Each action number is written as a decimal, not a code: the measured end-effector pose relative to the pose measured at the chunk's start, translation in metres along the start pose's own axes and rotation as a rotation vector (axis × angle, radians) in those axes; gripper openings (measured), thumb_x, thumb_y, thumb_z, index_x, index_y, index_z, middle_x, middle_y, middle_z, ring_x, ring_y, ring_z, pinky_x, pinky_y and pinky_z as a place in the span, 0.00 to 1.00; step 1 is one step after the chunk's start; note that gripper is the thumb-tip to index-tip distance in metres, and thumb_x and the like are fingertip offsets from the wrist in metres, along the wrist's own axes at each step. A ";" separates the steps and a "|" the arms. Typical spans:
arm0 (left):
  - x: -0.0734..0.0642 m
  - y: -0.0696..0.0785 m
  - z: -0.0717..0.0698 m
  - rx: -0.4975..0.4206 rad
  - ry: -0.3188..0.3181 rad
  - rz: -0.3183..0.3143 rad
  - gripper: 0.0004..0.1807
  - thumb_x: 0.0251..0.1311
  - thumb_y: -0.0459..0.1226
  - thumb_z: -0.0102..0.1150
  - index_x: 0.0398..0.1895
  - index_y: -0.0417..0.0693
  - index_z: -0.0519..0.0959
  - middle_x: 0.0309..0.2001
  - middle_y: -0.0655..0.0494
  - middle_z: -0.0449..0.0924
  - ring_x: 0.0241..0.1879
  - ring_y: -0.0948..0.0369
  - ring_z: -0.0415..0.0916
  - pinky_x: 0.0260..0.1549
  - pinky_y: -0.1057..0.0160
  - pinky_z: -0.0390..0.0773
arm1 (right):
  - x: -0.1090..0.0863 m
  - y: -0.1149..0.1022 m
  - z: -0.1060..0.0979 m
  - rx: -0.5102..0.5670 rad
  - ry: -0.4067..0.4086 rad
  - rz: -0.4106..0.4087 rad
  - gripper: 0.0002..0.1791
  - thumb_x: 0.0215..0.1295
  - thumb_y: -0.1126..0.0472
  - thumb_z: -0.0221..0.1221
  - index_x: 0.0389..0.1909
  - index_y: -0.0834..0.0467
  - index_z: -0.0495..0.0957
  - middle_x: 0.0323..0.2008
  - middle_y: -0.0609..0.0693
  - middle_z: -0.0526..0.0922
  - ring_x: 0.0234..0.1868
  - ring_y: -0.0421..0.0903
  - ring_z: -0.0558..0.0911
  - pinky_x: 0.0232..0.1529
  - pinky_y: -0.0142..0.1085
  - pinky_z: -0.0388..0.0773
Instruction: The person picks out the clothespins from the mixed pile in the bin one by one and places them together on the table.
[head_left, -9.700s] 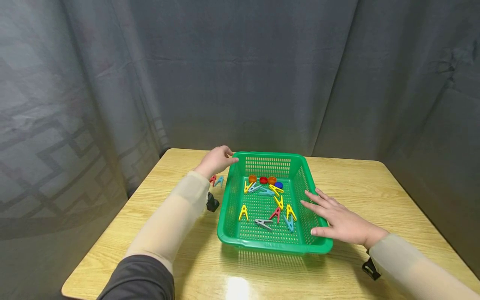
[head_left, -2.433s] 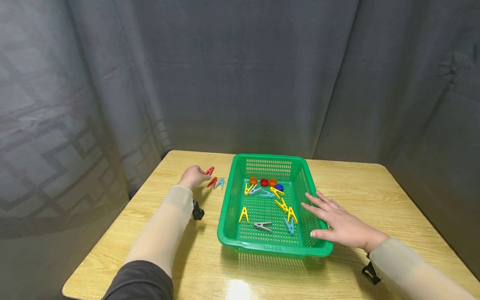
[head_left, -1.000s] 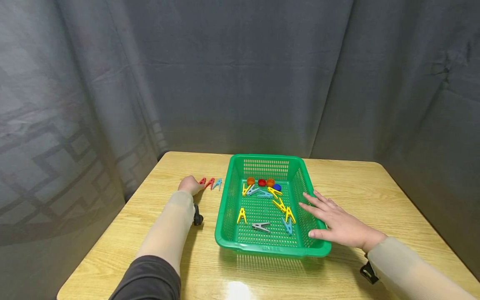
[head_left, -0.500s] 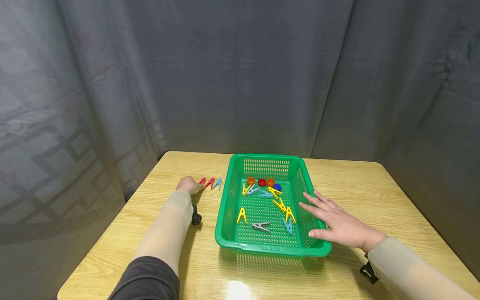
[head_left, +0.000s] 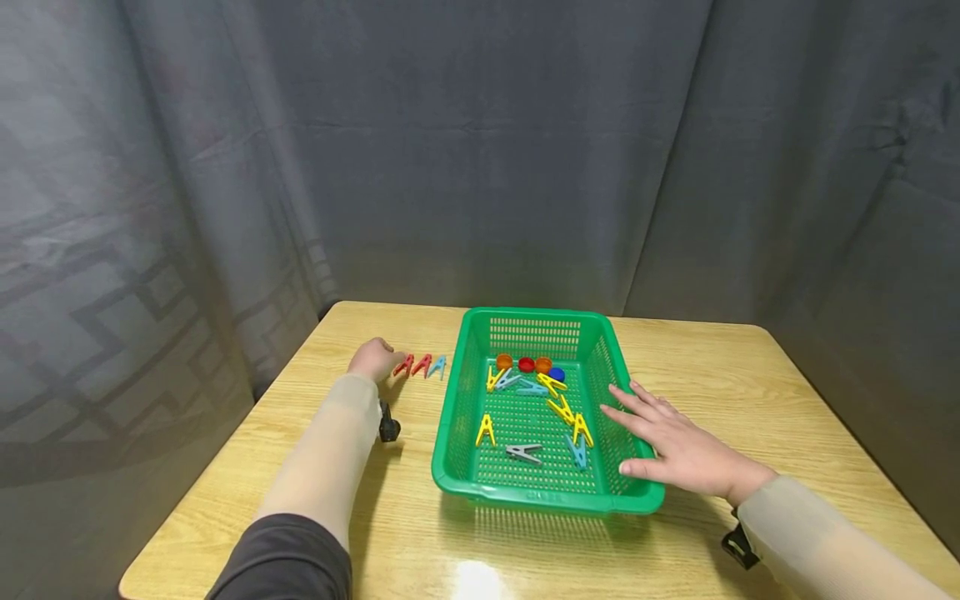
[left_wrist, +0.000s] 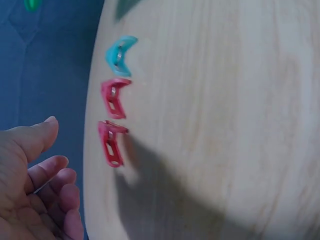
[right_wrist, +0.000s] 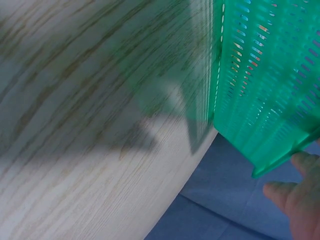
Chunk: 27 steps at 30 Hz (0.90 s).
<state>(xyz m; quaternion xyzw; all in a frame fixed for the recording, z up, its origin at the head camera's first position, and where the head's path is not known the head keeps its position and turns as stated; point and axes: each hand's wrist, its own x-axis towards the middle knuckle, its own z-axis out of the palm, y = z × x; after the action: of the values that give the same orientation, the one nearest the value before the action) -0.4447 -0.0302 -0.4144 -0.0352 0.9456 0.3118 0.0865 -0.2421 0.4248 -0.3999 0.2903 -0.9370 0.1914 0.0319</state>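
Note:
My left hand (head_left: 375, 360) hovers over the table's left side, just beside a row of clothespins. Its fingers (left_wrist: 70, 197) are loosely curled with nothing in them in the left wrist view. The row holds a red clothespin (head_left: 405, 365) nearest the hand, another red clothespin (head_left: 423, 365), and a light blue clothespin (head_left: 438, 367) closest to the basket. My right hand (head_left: 678, 442), fingers spread, rests at the right rim of the green basket (head_left: 525, 497). Inside lie several yellow clothespins (head_left: 486, 428), several blue ones and a grey clothespin (head_left: 523, 452).
Along the basket's far end sit two orange caps (head_left: 504, 362), a red cap (head_left: 527, 365) and a blue cap (head_left: 557, 374). The wooden table (head_left: 750, 392) extends on both sides, with grey curtains (head_left: 480, 167) behind and beside it.
A red clothespin left the basket; my left hand held it, set it down left of the other red one, and has now let go, drawing slightly back. My right hand stayed put.

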 end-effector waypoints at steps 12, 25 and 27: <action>-0.010 0.040 -0.015 -0.074 0.001 0.114 0.26 0.67 0.50 0.53 0.58 0.40 0.70 0.57 0.41 0.72 0.56 0.45 0.70 0.53 0.45 0.70 | 0.000 0.002 0.001 -0.020 0.001 0.001 0.39 0.60 0.47 0.63 0.71 0.52 0.62 0.75 0.54 0.51 0.72 0.66 0.47 0.60 0.68 0.50; -0.030 0.097 -0.021 -0.091 -0.019 0.293 0.23 0.65 0.50 0.57 0.54 0.44 0.72 0.54 0.46 0.74 0.52 0.50 0.72 0.51 0.49 0.73 | 0.000 0.001 -0.001 -0.017 -0.002 0.003 0.39 0.60 0.47 0.63 0.71 0.52 0.62 0.74 0.56 0.52 0.72 0.65 0.47 0.61 0.68 0.50; -0.032 0.106 -0.020 -0.079 -0.017 0.320 0.22 0.65 0.50 0.58 0.54 0.44 0.73 0.53 0.47 0.74 0.51 0.50 0.73 0.50 0.49 0.73 | 0.000 0.001 -0.001 -0.013 -0.004 0.005 0.39 0.60 0.47 0.63 0.71 0.52 0.62 0.74 0.56 0.52 0.72 0.66 0.47 0.61 0.68 0.50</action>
<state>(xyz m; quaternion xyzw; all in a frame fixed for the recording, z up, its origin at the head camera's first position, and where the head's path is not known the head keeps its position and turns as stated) -0.4285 0.0432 -0.3305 0.1151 0.9253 0.3588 0.0420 -0.2427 0.4256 -0.3992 0.2882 -0.9390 0.1848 0.0315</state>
